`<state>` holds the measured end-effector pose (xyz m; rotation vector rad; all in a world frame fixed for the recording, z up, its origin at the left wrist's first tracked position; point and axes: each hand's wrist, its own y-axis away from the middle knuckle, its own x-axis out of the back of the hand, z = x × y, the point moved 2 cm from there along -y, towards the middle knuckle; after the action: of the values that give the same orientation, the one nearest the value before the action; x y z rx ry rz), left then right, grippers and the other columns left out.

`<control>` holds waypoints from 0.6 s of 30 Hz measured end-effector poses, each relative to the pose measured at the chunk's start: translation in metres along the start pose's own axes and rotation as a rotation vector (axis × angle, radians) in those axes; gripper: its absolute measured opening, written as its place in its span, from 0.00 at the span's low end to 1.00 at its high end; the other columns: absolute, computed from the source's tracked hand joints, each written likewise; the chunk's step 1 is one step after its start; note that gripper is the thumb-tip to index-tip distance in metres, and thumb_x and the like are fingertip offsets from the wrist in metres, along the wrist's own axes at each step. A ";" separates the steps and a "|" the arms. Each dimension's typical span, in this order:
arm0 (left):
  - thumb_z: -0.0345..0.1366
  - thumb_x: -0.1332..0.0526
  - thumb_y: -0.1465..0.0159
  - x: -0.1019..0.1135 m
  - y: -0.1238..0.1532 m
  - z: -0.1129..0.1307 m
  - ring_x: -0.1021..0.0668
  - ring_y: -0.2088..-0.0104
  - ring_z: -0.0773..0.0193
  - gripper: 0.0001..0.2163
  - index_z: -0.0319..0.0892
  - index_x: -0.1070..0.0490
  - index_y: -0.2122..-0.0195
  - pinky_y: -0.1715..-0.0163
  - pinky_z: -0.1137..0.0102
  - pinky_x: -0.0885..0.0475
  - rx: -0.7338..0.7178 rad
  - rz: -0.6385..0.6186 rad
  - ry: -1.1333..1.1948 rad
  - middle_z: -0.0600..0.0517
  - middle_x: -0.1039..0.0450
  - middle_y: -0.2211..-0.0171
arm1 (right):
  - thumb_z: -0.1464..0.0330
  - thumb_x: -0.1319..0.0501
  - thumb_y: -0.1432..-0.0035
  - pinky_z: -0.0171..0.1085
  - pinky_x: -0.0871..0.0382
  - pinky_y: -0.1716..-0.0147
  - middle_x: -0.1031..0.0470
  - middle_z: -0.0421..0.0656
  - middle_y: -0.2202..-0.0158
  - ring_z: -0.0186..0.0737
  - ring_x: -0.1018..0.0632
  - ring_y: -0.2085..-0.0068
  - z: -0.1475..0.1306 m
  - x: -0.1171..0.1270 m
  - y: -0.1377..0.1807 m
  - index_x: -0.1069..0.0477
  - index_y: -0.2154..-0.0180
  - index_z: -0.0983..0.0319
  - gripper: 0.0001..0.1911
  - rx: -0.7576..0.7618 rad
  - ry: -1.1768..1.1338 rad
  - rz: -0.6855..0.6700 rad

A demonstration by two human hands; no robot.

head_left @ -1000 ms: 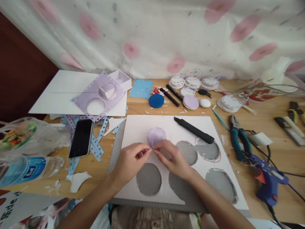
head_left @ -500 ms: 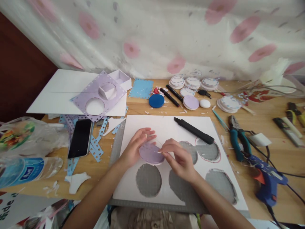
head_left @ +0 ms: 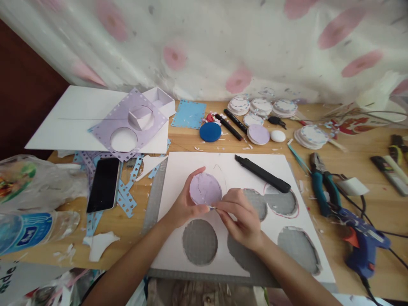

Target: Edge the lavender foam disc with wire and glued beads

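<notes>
Lilac paper disc (head_left: 205,189) was up in the left hand (head_left: 185,204), tilted to face the person, over the white board with round cut-outs (head_left: 172,178). A second earlier it seemed to lie flat on that board, both hands pinching something fine at its near edge. Half a second earlier the left hand was spread, fingers fanned behind the disc; by now it had closed in, thumb along the lower rim, fingers round the left side. Right hand (head_left: 244,216): thumb and forefinger nearly together in a pinch at the lower right rim, other fingers curled; the tiny thing pinched was too small to make out from where I stood. Fine thread (head_left: 222,173) arched up beside the disc, clearer than before; a thin line also crossed its face. Black cutter-like tool (head_left: 263,173) hadn't moved on the board. Blue glue gun (head_left: 360,238), pliers (head_left: 323,182): same spots on the tabletop.
</notes>
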<state>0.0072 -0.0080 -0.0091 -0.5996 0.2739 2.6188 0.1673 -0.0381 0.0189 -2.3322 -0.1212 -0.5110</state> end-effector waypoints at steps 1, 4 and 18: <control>0.41 0.28 0.52 0.000 0.000 0.000 0.28 0.52 0.57 0.39 0.49 0.44 0.40 0.53 0.66 0.31 -0.007 -0.015 -0.038 0.48 0.33 0.51 | 0.79 0.43 0.43 0.42 0.33 0.68 0.28 0.43 0.69 0.38 0.29 0.68 0.000 -0.001 0.000 0.30 0.55 0.61 0.15 0.008 -0.001 -0.006; 0.44 0.29 0.51 0.001 0.001 -0.001 0.31 0.47 0.50 0.34 0.46 0.40 0.44 0.49 0.62 0.33 -0.005 -0.069 -0.088 0.45 0.37 0.44 | 0.80 0.43 0.44 0.42 0.34 0.68 0.29 0.44 0.70 0.39 0.30 0.68 0.000 -0.001 0.001 0.30 0.55 0.62 0.15 0.010 -0.007 -0.021; 0.46 0.33 0.46 -0.001 -0.001 0.003 0.29 0.51 0.53 0.27 0.42 0.38 0.49 0.51 0.61 0.33 -0.054 -0.126 -0.118 0.43 0.31 0.51 | 0.80 0.43 0.43 0.42 0.37 0.66 0.31 0.42 0.72 0.38 0.30 0.68 0.002 0.001 0.002 0.29 0.56 0.63 0.14 0.015 -0.001 -0.072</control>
<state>0.0075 -0.0066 -0.0060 -0.4624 0.1257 2.5349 0.1689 -0.0382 0.0168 -2.3203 -0.2095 -0.5430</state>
